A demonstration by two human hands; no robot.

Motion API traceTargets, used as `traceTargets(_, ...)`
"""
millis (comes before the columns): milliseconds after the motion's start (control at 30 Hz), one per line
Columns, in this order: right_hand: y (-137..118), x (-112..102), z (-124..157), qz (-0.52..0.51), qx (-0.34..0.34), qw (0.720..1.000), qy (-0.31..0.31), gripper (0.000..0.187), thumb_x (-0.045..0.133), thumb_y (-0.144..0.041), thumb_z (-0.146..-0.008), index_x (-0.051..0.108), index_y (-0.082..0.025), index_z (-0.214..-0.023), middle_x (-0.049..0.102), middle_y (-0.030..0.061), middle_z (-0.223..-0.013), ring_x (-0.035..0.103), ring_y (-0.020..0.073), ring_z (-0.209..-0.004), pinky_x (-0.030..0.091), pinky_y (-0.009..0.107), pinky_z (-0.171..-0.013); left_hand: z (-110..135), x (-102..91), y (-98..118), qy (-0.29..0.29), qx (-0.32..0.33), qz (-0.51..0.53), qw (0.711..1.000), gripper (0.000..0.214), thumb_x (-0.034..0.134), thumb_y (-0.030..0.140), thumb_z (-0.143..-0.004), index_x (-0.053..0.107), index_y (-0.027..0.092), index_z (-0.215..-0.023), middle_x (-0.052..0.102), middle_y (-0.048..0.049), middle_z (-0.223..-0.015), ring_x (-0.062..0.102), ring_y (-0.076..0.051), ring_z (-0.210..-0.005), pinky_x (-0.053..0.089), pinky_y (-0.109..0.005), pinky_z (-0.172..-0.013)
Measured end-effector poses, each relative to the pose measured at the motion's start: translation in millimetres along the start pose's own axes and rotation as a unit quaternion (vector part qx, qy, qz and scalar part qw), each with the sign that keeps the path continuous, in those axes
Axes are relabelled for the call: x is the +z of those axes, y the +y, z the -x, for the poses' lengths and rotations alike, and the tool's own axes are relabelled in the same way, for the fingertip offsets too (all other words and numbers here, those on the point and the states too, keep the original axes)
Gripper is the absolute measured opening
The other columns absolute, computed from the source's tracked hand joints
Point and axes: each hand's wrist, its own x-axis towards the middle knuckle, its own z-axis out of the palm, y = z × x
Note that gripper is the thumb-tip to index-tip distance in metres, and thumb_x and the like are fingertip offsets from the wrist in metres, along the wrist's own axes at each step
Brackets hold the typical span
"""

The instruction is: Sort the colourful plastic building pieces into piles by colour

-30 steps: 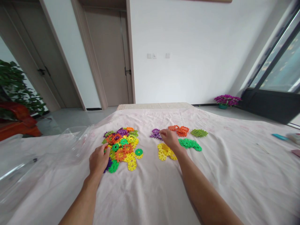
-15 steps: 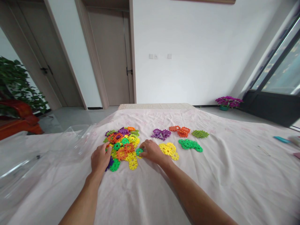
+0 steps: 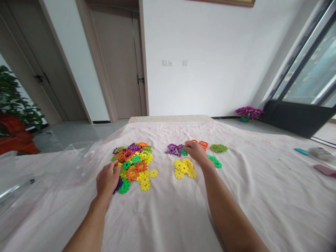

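Observation:
A mixed pile of plastic notched disc and square building pieces [image 3: 133, 164] lies on the pale cloth, in green, yellow, orange and purple. At its left edge rests my left hand [image 3: 107, 178], fingers partly bent and thumb apart, touching the pile and gripping no piece that I can see. My right hand [image 3: 196, 154] pinches a green disc [image 3: 184, 152] above the sorted groups. Around it lie purple pieces [image 3: 173, 149], orange squares [image 3: 203, 145], yellow discs [image 3: 183, 168], green discs [image 3: 215, 161] and olive-green pieces [image 3: 219, 148]. My wrist and hand hide part of the orange and green groups.
Clear plastic packaging [image 3: 70, 161] spreads over the left side of the cloth [image 3: 162, 217]. Toward the right edge lie a blue item [image 3: 302, 151], a whitish pack [image 3: 321, 153] and a pink item [image 3: 325, 170]. One yellow disc [image 3: 153, 173] sits just right of the pile.
My right hand has lifted the green disc from the pile's right side and carried it right and away from me, past the yellow discs. My left hand stays by the pile.

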Motion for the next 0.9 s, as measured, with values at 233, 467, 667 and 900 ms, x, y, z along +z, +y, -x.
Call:
traceTargets(233, 51.5, -29.7, 6.8, 0.100, 0.212, 0.972, 0.032, 0.023, 0.056, -0.024, -0.081, 0.078, -0.021, -0.085, 0.075, 0.0098, -0.087, 0.067, 0.0221, -0.079, 0.039, 0.027, -0.063, -0.2, -0.1, 0.0, -0.006, -0.008, 0.001, 1.000, 0.051, 0.036, 0.042, -0.097, 0.062, 0.020, -0.135, 0.066, -0.0132, -0.133, 0.061, -0.028, -0.122, 0.046, -0.040, -0.103)
traceTargets(467, 50.1, -37.6, 6.0, 0.107, 0.226, 0.967, 0.058, 0.027, 0.053, -0.021, -0.081, 0.079, -0.022, -0.089, 0.076, 0.0123, -0.093, 0.068, 0.0241, -0.085, 0.040, 0.029, -0.065, -0.2, -0.5, 0.4, -0.009, -0.010, 0.001, 1.000, 0.051, 0.035, 0.041, -0.097, 0.062, 0.020, -0.135, 0.066, -0.0137, -0.133, 0.061, -0.028, -0.122, 0.046, -0.041, -0.103)
traceTargets(667, -12.2, -1.0, 6.6, 0.015, 0.004, 0.999, -0.035, 0.019, 0.059, -0.019, -0.081, 0.078, -0.021, -0.084, 0.075, 0.0027, -0.084, 0.066, 0.0169, -0.080, 0.039, 0.022, -0.065, 0.5, -0.6, 0.8, -0.009, -0.005, 0.002, 1.000, 0.051, 0.035, 0.041, -0.098, 0.062, 0.018, -0.134, 0.066, -0.0134, -0.132, 0.061, -0.028, -0.122, 0.046, -0.040, -0.103)
traceTargets(900, -74.6, 59.3, 32.0, -0.017, -0.116, 0.974, -0.195, 0.024, 0.071, -0.032, -0.082, 0.078, -0.021, -0.102, 0.075, 0.0038, -0.096, 0.067, 0.0177, -0.085, 0.042, 0.023, -0.070, -0.4, 0.9, -0.4, -0.007, -0.005, 0.004, 1.000, 0.050, 0.036, 0.040, -0.098, 0.062, 0.019, -0.134, 0.066, -0.0130, -0.133, 0.061, -0.029, -0.123, 0.045, -0.041, -0.104)
